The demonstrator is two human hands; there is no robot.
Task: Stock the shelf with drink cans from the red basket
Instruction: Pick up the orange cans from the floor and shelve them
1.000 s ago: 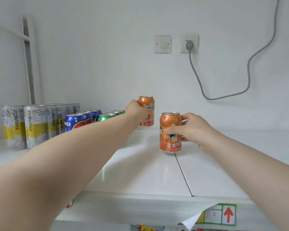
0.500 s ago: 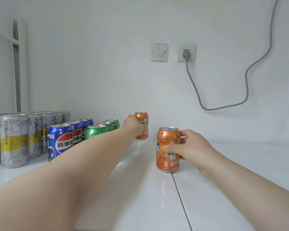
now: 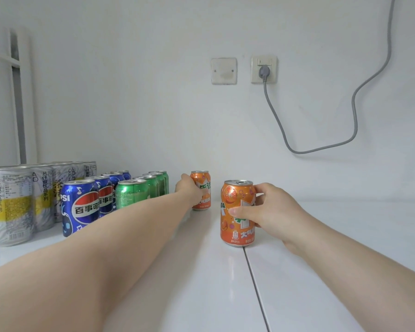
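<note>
While both hands are setting orange cans on the shelf (image 3: 333,236), the left hand (image 3: 189,191) is reaching deep, its fingers wrapping the far can (image 3: 204,188) near the back wall (image 3: 153,116), just right of the green cans (image 3: 132,192). The right hand (image 3: 271,212) is curling thumb and fingers round the near can (image 3: 236,212), which is standing upright on the seam (image 3: 254,283) between the shelf boards. To my eye the person is starting an orange row beside the green one, so the far can is wanting a straight push back until it is sitting level with the rearmost green can, close beside it but not knocking it. The near can is probably needing a nudge leftward, off the seam and into line in front of the far can, label facing out as the blue cans (image 3: 82,207) are showing theirs. Releasing is best done one hand at a time, fingers opening outward; the left arm (image 3: 106,248) is passing close by the front green can and is risking a brush on withdrawal. The basket is lying out of view.
</note>
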